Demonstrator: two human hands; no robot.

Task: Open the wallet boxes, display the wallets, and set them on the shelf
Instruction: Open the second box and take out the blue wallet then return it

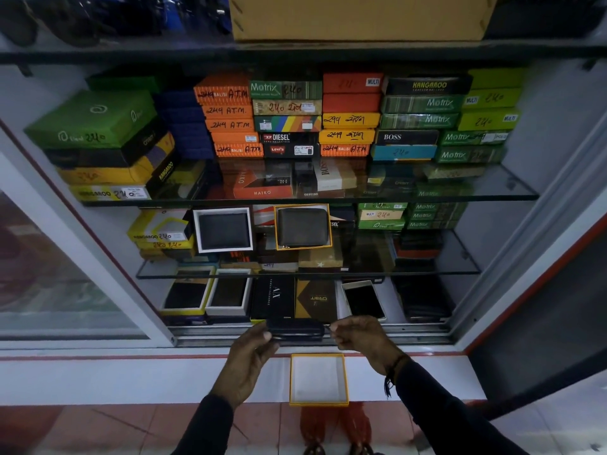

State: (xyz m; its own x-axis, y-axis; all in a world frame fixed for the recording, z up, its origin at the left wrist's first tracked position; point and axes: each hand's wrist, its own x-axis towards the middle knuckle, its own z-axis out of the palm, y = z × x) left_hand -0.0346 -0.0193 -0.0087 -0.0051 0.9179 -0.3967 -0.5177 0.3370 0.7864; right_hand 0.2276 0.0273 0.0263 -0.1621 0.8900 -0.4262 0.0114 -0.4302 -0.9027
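Note:
A dark zip wallet (295, 330) is held flat in front of the cabinet's bottom rail. My left hand (251, 359) grips its left end. My right hand (361, 336) pinches the zip pull at its right end. Below it, an open box (318, 400) with a yellow rim and white lining lies empty on the white ledge (131, 379). On the middle glass shelf (197, 272), two open boxes stand propped up showing wallets: a white-rimmed one (223, 229) and a yellow-rimmed one (303, 227).
The upper glass shelf (460, 195) carries stacks of closed wallet boxes in green, orange, yellow and black. The bottom shelf holds open boxes (210, 295), two black and brown closed boxes (295, 300) and a white-rimmed box (363, 300). A glass sliding door (65, 274) stands at left. Sandalled feet (335, 431) show below.

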